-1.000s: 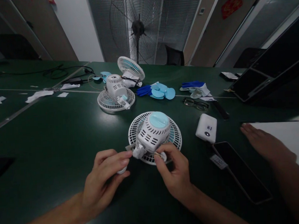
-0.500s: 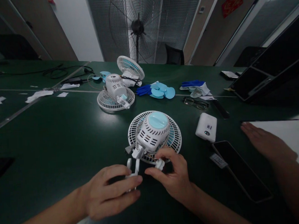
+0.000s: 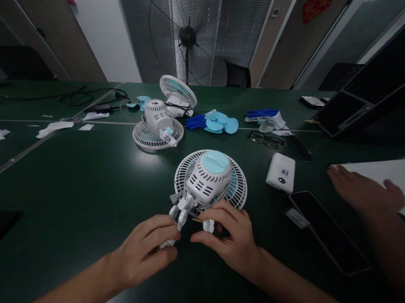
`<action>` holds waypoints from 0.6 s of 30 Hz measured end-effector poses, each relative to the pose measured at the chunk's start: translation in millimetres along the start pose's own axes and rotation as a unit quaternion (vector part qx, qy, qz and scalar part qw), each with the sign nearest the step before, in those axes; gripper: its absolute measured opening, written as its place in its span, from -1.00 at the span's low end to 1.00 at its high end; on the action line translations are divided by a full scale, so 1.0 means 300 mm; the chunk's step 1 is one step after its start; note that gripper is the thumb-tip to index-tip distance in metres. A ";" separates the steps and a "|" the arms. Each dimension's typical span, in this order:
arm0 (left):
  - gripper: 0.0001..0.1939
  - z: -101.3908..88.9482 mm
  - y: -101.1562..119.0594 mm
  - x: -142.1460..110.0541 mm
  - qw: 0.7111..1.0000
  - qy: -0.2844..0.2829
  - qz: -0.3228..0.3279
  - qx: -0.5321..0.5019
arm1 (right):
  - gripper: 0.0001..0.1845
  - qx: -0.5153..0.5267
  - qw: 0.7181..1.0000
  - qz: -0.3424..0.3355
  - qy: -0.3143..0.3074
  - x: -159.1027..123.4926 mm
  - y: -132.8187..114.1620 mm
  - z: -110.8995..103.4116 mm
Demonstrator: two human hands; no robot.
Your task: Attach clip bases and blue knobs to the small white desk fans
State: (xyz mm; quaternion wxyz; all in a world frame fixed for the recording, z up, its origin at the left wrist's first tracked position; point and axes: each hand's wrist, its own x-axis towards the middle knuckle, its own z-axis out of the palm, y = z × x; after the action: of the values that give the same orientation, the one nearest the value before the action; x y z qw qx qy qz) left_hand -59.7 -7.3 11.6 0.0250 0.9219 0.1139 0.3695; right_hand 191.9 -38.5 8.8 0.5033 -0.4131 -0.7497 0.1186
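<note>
In front of me a small white fan (image 3: pixel 207 178) lies face down on its round grille, its motor housing and light blue cap turned up. My left hand (image 3: pixel 146 247) is closed around the end of the fan's white forked clip (image 3: pixel 181 217), which sticks out toward me. Between thumb and fingers of my right hand (image 3: pixel 232 233) is a small white plastic piece (image 3: pixel 208 226), beside the clip and near the grille's edge. A thin yellowish strand shows next to that piece. My fingertips hide part of both parts.
Behind are another upturned fan (image 3: pixel 156 122), a tilted fan (image 3: pixel 179 91), blue fan blades (image 3: pixel 221 122), gloves (image 3: pixel 267 118) and glasses (image 3: pixel 266 140). To the right lie a white power bank (image 3: pixel 281 172) and a phone (image 3: pixel 329 231). Another person's hand (image 3: pixel 364 192) rests by a white sheet (image 3: pixel 401 182).
My left hand has shifted left and slightly up, swinging the clip's end left. The small white piece in my right hand has turned and moved a little left. The other person's hand has moved slightly.
</note>
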 end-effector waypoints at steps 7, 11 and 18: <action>-0.76 0.042 -0.010 -0.010 0.998 0.037 -0.049 -0.030 | -0.74 -0.016 1.000 0.009 -0.004 -0.013 0.004 -0.002; -0.78 0.046 -0.009 -0.008 0.997 -0.005 -0.059 -0.048 | -0.77 -0.019 0.999 0.004 -0.032 -0.023 0.001 -0.010; -0.68 0.034 -0.001 0.000 0.996 -0.032 -0.057 -0.057 | -0.79 -0.045 0.999 0.016 -0.015 -0.027 0.006 0.006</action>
State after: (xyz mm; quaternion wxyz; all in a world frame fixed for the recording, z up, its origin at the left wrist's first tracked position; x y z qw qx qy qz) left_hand -52.8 -6.6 4.2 0.1019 0.9222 0.1442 0.3439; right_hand 192.3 -42.9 1.6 0.4707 -0.4453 -0.7552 0.0987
